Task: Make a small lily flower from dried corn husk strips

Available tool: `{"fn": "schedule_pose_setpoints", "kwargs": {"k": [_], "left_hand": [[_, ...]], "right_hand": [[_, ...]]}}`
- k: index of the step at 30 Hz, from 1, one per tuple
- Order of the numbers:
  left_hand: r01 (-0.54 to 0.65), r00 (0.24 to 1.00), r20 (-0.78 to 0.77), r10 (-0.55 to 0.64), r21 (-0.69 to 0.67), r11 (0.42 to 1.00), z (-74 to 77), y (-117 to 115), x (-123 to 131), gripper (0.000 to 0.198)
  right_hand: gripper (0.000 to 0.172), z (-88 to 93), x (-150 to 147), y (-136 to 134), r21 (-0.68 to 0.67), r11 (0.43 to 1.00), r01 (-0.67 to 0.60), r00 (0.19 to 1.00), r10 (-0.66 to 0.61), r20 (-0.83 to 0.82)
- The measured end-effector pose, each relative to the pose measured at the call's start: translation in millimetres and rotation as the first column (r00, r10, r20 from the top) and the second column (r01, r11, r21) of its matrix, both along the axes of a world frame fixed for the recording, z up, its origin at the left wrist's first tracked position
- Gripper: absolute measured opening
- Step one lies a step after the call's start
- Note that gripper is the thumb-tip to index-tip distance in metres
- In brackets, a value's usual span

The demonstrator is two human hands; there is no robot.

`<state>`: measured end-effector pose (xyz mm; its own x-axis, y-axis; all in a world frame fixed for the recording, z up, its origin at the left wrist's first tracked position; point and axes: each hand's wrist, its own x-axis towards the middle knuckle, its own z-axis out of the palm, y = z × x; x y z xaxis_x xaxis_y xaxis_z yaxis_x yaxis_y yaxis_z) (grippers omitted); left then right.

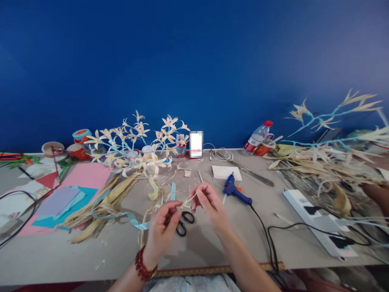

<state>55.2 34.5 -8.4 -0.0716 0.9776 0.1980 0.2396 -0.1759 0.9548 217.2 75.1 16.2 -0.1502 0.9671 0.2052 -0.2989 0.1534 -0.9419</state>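
My left hand (163, 228), with a red bead bracelet on its wrist, and my right hand (210, 205) are raised over the grey table (121, 247) near its front edge. Both pinch the ends of a thin pale strip of dried husk (189, 200) stretched between them. Black-handled scissors (184, 223) lie on the table just under my hands. A light blue ribbon (129, 216) trails off to the left from beneath my left hand.
A blue glue gun (234, 190) lies right of my hands, its black cord running to a white power strip (319, 222). Husk flowers (136, 142), dried husks (100, 207), coloured paper (65, 198), tape rolls, a phone, a bottle (258, 137) and another person's arm (377, 194) surround them.
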Motion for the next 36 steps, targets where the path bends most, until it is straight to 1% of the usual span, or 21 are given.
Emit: {"fn": "schedule_pose_setpoints", "kwargs": {"k": [2, 5, 9, 11, 15, 18, 22, 25, 30, 36], "left_hand": [[0.017, 1.0, -0.023, -0.016, 0.027, 0.999, 1.0, -1.1, -1.1, 0.021], [0.049, 0.998, -0.029, -0.048, 0.057, 0.997, 2.6, -2.0, -1.8, 0.021], [0.017, 1.0, -0.02, -0.015, 0.095, 0.995, 4.4, 0.2, 0.2, 0.013], [-0.007, 1.0, -0.024, 0.009, 0.088, 0.996, 6.4, 1.6, 1.9, 0.01], [0.001, 0.999, -0.048, 0.002, 0.047, 0.999, 10.8, 1.2, 4.1, 0.011], [0.002, 0.996, -0.093, 0.004, 0.057, 0.998, 12.2, -0.3, 3.6, 0.011], [-0.016, 0.992, -0.12, 0.024, 0.068, 0.998, 10.5, 0.2, 0.9, 0.012], [-0.017, 0.994, -0.108, 0.024, 0.065, 0.998, 7.7, 0.9, -1.8, 0.012], [0.006, 0.999, -0.039, -0.004, 0.041, 0.999, 5.0, -0.5, -4.3, 0.019], [0.001, 0.998, -0.058, 0.002, 0.036, 0.999, 5.0, 1.8, -0.6, 0.014]], "right_hand": [[0.026, 0.1, -0.4, -1.8, -0.075, 0.995, -0.071, 0.995, 0.065, -0.081], [0.025, 0.1, -1.8, -4.7, -0.124, 0.984, -0.128, 0.982, 0.108, -0.158], [0.026, 1.5, -5.1, -7.4, -0.15, 0.975, -0.164, 0.976, 0.138, -0.17], [0.028, 2.0, -6.2, -7.8, -0.162, 0.971, -0.174, 0.975, 0.146, -0.17], [0.029, 0.5, -5.0, -7.0, -0.146, 0.98, -0.134, 0.981, 0.11, -0.161], [0.028, -1.8, -2.2, -5.7, -0.128, 0.986, -0.104, 0.986, 0.085, -0.145], [0.024, -2.9, 1.2, -4.2, -0.118, 0.99, -0.078, 0.984, 0.057, -0.17], [0.021, -2.1, 3.7, -2.9, -0.106, 0.993, -0.06, 0.978, 0.037, -0.206], [0.019, -0.5, 7.9, -2.5, -0.115, 0.993, -0.03, 0.975, 0.004, -0.221], [0.017, -1.5, 10.1, -3.2, -0.107, 0.994, -0.026, 0.972, 0.0, -0.235]]}}
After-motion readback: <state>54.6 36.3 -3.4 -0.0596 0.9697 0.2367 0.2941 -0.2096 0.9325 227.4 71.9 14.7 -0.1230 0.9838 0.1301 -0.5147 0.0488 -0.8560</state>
